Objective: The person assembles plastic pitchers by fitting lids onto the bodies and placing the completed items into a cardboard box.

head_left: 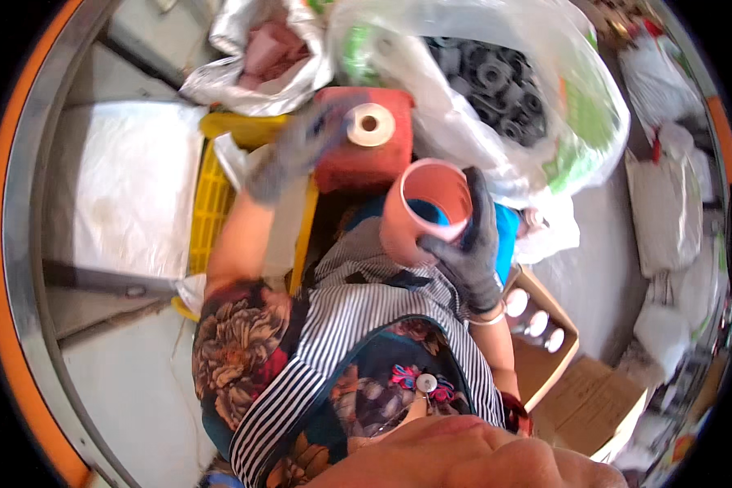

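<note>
The right hand, gloved grey, grips a pink tube upright over the lap, open end up, while the blurred left hand closes loosely round a small cream ring above the red block. It looks like a fitting step: the ring would have to be lined up squarely with the tube's mouth.

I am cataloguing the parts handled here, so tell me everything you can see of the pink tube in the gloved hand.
The pink tube is a short, wide, hollow cylinder, pale salmon pink, matte, looking like plastic or card. Its open end faces up toward the camera, tilted slightly right, showing a thin rim and an empty inside. The right hand, in a dark grey glove, wraps its right side, with fingers over the rim and below it. It is held above the striped apron. Its lower end is hidden.
</note>
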The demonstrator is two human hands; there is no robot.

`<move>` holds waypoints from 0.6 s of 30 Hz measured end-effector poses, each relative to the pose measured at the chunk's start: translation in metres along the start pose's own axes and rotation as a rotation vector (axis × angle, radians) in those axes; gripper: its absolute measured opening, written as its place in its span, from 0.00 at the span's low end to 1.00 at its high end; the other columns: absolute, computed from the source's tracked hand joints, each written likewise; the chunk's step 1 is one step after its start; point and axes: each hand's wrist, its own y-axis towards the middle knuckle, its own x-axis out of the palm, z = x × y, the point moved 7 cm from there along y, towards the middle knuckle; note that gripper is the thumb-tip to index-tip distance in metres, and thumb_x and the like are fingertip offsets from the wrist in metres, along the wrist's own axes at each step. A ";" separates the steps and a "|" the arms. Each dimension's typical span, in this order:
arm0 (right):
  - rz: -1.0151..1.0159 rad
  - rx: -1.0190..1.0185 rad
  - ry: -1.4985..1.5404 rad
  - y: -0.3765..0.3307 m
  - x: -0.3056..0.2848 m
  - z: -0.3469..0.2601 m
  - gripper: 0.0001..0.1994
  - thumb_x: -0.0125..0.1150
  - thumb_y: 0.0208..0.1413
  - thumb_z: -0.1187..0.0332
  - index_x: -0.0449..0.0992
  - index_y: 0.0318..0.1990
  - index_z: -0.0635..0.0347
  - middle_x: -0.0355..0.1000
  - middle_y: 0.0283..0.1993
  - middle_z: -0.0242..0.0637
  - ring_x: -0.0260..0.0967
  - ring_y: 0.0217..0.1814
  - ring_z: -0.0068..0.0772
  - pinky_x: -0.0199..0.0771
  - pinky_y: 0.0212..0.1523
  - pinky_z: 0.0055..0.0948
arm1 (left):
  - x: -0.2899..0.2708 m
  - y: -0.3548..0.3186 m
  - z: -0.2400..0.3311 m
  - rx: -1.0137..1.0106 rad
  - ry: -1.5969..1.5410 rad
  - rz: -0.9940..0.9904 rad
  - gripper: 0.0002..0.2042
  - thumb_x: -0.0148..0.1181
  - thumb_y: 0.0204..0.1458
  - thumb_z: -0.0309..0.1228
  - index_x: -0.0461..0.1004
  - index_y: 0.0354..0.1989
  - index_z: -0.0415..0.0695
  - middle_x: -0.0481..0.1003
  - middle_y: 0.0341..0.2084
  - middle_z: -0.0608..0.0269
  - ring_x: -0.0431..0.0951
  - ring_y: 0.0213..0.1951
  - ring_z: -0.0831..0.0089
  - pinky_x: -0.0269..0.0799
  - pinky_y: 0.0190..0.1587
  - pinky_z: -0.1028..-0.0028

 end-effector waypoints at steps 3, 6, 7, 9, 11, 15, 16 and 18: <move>0.041 0.025 -0.085 0.014 -0.004 -0.017 0.48 0.70 0.44 0.48 0.56 0.67 0.69 0.60 0.66 0.52 0.58 0.65 0.56 0.56 0.66 0.46 | 0.107 -0.046 0.016 -0.203 -0.371 -0.193 0.25 0.34 0.68 0.39 0.54 0.69 0.38 0.58 0.67 0.55 0.57 0.68 0.64 0.46 0.71 0.67; -0.238 -0.057 -0.033 0.024 0.000 -0.044 0.39 0.68 0.49 0.54 0.61 0.66 0.63 0.64 0.63 0.51 0.60 0.64 0.56 0.60 0.63 0.44 | 0.097 -0.048 -0.011 -0.176 -0.597 0.136 0.21 0.45 0.66 0.36 0.62 0.64 0.38 0.67 0.60 0.55 0.65 0.63 0.64 0.55 0.68 0.67; -0.267 -0.049 0.159 0.028 -0.004 -0.039 0.30 0.65 0.54 0.61 0.66 0.63 0.60 0.69 0.58 0.48 0.67 0.59 0.50 0.66 0.60 0.41 | 0.093 -0.045 -0.011 -0.174 -0.598 0.115 0.21 0.45 0.66 0.36 0.62 0.64 0.38 0.67 0.60 0.55 0.65 0.63 0.64 0.55 0.68 0.67; -0.300 0.217 0.303 0.045 -0.012 -0.003 0.21 0.63 0.57 0.66 0.72 0.57 0.61 0.75 0.51 0.46 0.75 0.49 0.40 0.72 0.53 0.34 | 0.086 -0.051 -0.013 -0.176 -0.415 -0.033 0.21 0.47 0.64 0.35 0.65 0.62 0.38 0.69 0.59 0.56 0.68 0.60 0.66 0.59 0.66 0.67; -0.130 0.253 0.279 0.077 -0.029 0.043 0.19 0.63 0.57 0.65 0.75 0.54 0.62 0.77 0.47 0.45 0.76 0.45 0.36 0.73 0.49 0.32 | 0.086 -0.056 -0.003 -0.159 -0.320 -0.071 0.22 0.48 0.64 0.36 0.64 0.62 0.37 0.69 0.59 0.54 0.67 0.61 0.64 0.58 0.66 0.65; -0.035 0.422 0.119 0.158 -0.035 0.184 0.17 0.59 0.59 0.61 0.77 0.52 0.60 0.78 0.44 0.45 0.75 0.44 0.32 0.73 0.47 0.30 | 0.095 -0.060 -0.008 -0.225 -0.394 -0.040 0.23 0.46 0.64 0.40 0.64 0.62 0.36 0.68 0.60 0.52 0.67 0.62 0.62 0.57 0.67 0.63; -0.099 0.540 0.038 0.170 -0.021 0.229 0.17 0.59 0.60 0.60 0.77 0.51 0.60 0.78 0.44 0.44 0.75 0.43 0.32 0.73 0.46 0.30 | 0.093 -0.063 -0.017 -0.275 -0.428 0.020 0.23 0.46 0.65 0.40 0.64 0.62 0.36 0.68 0.60 0.52 0.66 0.62 0.62 0.57 0.67 0.63; -0.244 0.462 0.087 0.184 0.014 0.280 0.21 0.59 0.57 0.54 0.77 0.50 0.61 0.78 0.46 0.47 0.75 0.45 0.43 0.72 0.49 0.36 | 0.096 -0.067 -0.014 -0.300 -0.439 0.014 0.24 0.44 0.65 0.41 0.63 0.62 0.36 0.67 0.61 0.51 0.66 0.62 0.61 0.57 0.67 0.63</move>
